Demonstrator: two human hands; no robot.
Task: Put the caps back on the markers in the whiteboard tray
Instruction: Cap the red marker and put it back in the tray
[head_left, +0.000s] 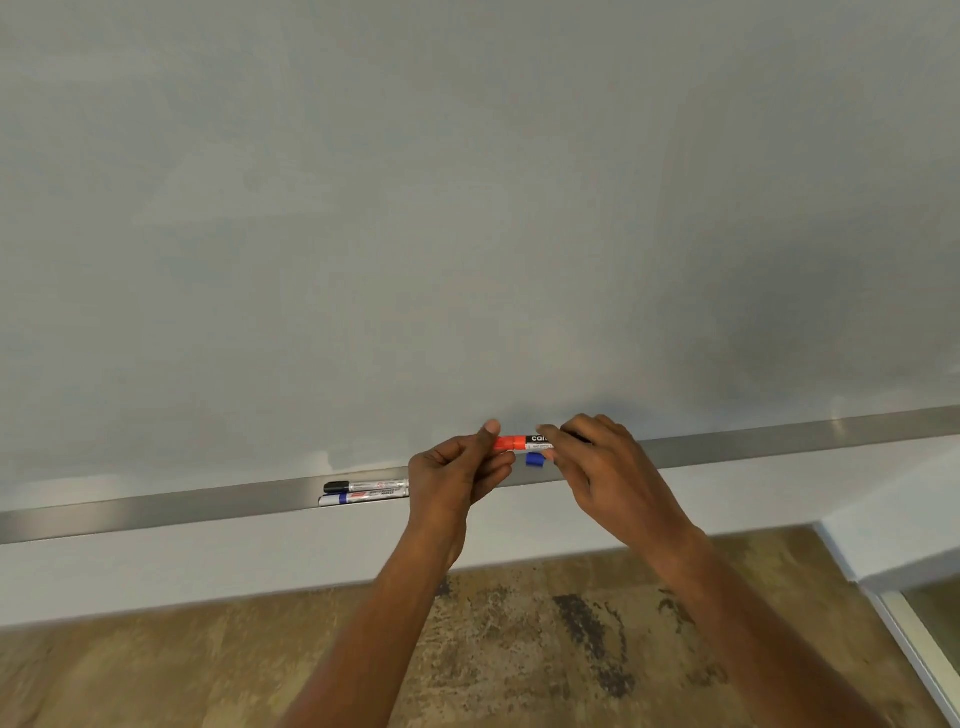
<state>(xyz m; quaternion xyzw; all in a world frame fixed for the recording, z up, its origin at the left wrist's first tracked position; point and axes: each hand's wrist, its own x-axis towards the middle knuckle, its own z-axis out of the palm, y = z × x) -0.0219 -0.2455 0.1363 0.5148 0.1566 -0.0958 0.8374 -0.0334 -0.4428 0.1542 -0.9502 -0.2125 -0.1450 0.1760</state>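
Observation:
I hold a red marker (524, 443) level, just above the metal whiteboard tray (208, 504). My left hand (457, 475) pinches its red cap end, and my right hand (608, 467) grips the black and white barrel. A loose blue cap (534, 460) lies in the tray directly below the marker. To the left, two markers lie side by side in the tray: a black-capped marker (366, 486) behind, and a blue marker (363, 498) in front with no cap on its left end.
The grey whiteboard (467, 208) fills the view above the tray. Below the tray is a white wall (208, 566), then a brown mottled floor (519, 649). A white frame edge (914, 623) runs along the lower right.

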